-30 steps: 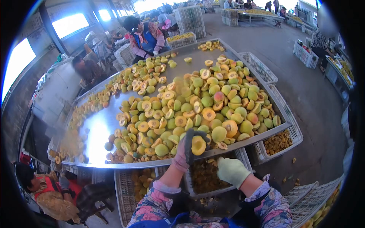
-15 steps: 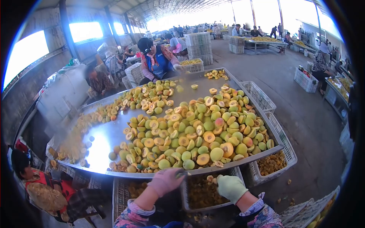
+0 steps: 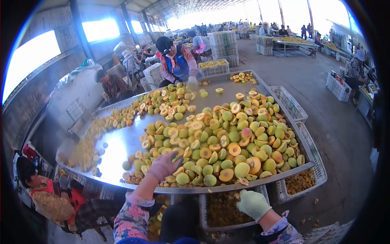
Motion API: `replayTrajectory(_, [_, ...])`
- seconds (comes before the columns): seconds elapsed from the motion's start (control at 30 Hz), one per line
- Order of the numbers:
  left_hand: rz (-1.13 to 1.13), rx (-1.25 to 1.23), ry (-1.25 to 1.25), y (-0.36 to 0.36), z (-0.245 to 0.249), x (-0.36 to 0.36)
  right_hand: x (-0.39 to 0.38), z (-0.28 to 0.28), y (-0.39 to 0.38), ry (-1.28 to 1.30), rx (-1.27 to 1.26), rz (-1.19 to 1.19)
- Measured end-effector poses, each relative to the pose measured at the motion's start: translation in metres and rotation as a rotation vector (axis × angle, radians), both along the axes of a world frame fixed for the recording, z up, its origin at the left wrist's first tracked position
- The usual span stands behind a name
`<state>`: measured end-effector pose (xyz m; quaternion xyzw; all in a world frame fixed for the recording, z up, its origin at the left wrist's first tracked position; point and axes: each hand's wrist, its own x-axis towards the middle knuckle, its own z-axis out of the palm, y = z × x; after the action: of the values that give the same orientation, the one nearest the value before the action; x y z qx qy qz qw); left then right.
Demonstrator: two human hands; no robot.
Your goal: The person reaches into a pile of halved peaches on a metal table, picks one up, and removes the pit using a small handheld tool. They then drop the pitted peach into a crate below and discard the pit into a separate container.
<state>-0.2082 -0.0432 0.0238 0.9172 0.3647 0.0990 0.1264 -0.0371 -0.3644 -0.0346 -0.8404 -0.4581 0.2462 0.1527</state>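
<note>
Where the left fingers (image 3: 177,159) reach: spread apart at the near side of the fruit pile (image 3: 234,149); contact with a piece cannot be told.
Left hand (image 3: 162,166): pink-gloved, dark at the fingertips, above the near rim (image 3: 227,189), its forearm rising from the flowered left sleeve (image 3: 132,219).
Right hand (image 3: 252,204): pale green glove, fingers curled and pointing left over the crate (image 3: 204,215) of brown pieces (image 3: 221,211); whether they clamp something cannot be told.
Fruit: whole and halved, green to orange, spreading ahead and to the right of the left fingers.
Change: half a second ago the left hand was below the rim, close to the right hand; now it is over the fruit, well apart from it. The right hand has stayed by the crate.
Rim: raised metal, passing under the left forearm and just above the right hand.
Open room: bare, shining surface (image 3: 111,152) left of the left fingers; more bare metal beyond the pile.
Right edge: a white crate (image 3: 321,162) outside it, beyond the right hand.
Far edge: another person (image 3: 176,65), hands by the fruit, well apart from both gloves.
</note>
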Motion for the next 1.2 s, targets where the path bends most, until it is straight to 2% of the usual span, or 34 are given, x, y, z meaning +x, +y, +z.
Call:
replayTrajectory(0.03, [0.021, -0.055, -0.01, 0.015, -0.001, 0.025, 0.001, 0.012, -0.001, -0.002, -0.001, 0.003])
replayTrajectory(0.1, [0.044, -0.106, -0.023, 0.06, -0.017, 0.074, 0.001, 0.023, 0.003, 0.2, -0.097, 0.133])
replayTrajectory(0.13, [0.096, -0.127, 0.018, 0.076, -0.019, 0.098, -0.002, -0.004, 0.004, 0.035, -0.137, 0.041])
replayTrajectory(0.2, [0.137, -0.149, 0.06, 0.102, -0.029, 0.14, -0.002, -0.002, 0.007, 0.04, -0.134, 0.078])
replayTrajectory(0.23, [0.235, -0.136, 0.047, 0.112, -0.038, 0.159, -0.002, -0.001, 0.008, 0.039, -0.132, 0.116])
replayTrajectory(0.27, [0.329, -0.132, 0.035, 0.118, -0.051, 0.176, 0.001, -0.001, 0.01, 0.143, -0.115, 0.168])
replayTrajectory(0.3, [0.309, -0.154, 0.039, 0.123, -0.06, 0.189, -0.001, 0.005, 0.012, 0.201, -0.086, 0.176])
replayTrajectory(0.4, [0.336, -0.14, 0.049, 0.141, -0.071, 0.226, -0.003, -0.001, 0.016, 0.136, -0.134, 0.069])
replayTrajectory(0.5, [0.271, -0.206, 0.192, 0.135, -0.069, 0.241, 0.001, -0.008, 0.018, 0.083, -0.132, 0.089])
replayTrajectory(0.57, [0.237, 0.015, 0.063, 0.12, -0.066, 0.239, 0.003, 0.005, 0.02, 0.275, -0.114, 0.194])
replayTrajectory(0.63, [0.216, 0.013, -0.026, 0.122, -0.075, 0.237, 0.002, 0.015, 0.024, 0.376, -0.144, 0.199])
replayTrajectory(0.7, [0.2, 0.101, -0.087, 0.12, -0.076, 0.23, 0.0, 0.014, 0.022, 0.465, -0.057, 0.042])
replayTrajectory(0.73, [0.204, 0.106, -0.092, 0.122, -0.077, 0.224, 0.0, 0.009, 0.021, 0.343, -0.122, -0.005])
replayTrajectory(0.8, [-0.077, -0.424, -0.518, 0.122, -0.077, 0.206, -0.004, 0.009, 0.016, 0.303, -0.104, 0.0])
replayTrajectory(0.83, [-0.074, -0.413, -0.524, 0.109, -0.061, 0.192, -0.005, 0.008, 0.013, 0.272, -0.093, -0.001])
replayTrajectory(0.87, [-0.061, -0.853, -0.617, 0.082, -0.036, 0.171, -0.005, 0.001, 0.01, 0.345, 0.009, 0.122])
replayTrajectory(0.9, [-0.041, -1.299, -0.692, 0.057, -0.02, 0.152, -0.009, -0.001, 0.007, 0.354, 0.01, 0.13])
replayTrajectory(0.93, [-0.026, -1.295, -0.688, 0.041, -0.015, 0.137, -0.013, -0.001, 0.005, 0.455, 0.056, 0.121])
replayTrajectory(0.97, [-0.042, -1.484, -0.646, 0.024, -0.015, 0.121, -0.018, 0.001, 0.002, 0.561, 0.095, 0.114])
replayTrajectory(1.0, [-0.059, -1.672, -0.602, 0.004, -0.014, 0.105, -0.015, 0.007, 0.007, 0.531, 0.384, -0.174])
replayTrajectory(1.03, [-0.07, -1.595, -0.538, -0.026, -0.009, 0.093, -0.01, -0.002, 0.009, 0.777, 0.446, -0.299])
replayTrajectory(1.07, [-0.122, -1.584, -0.457, -0.048, -0.011, 0.084, -0.009, 0.028, 0.01, 1.05, 0.497, -0.449])
replayTrajectory(1.1, [-0.147, -1.569, -0.4, -0.075, -0.005, 0.075, -0.003, 0.021, 0.012, 1.268, 0.557, -0.495])
replayTrajectory(1.17, [-0.259, -1.337, -0.284, -0.109, -0.012, 0.066, 0.0, 0.037, 0.011, 1.245, 0.541, -0.504])
replayTrajectory(1.2, [-0.255, -1.341, -0.284, -0.121, -0.019, 0.065, -0.002, 0.032, 0.01, 1.247, 0.536, -0.506])
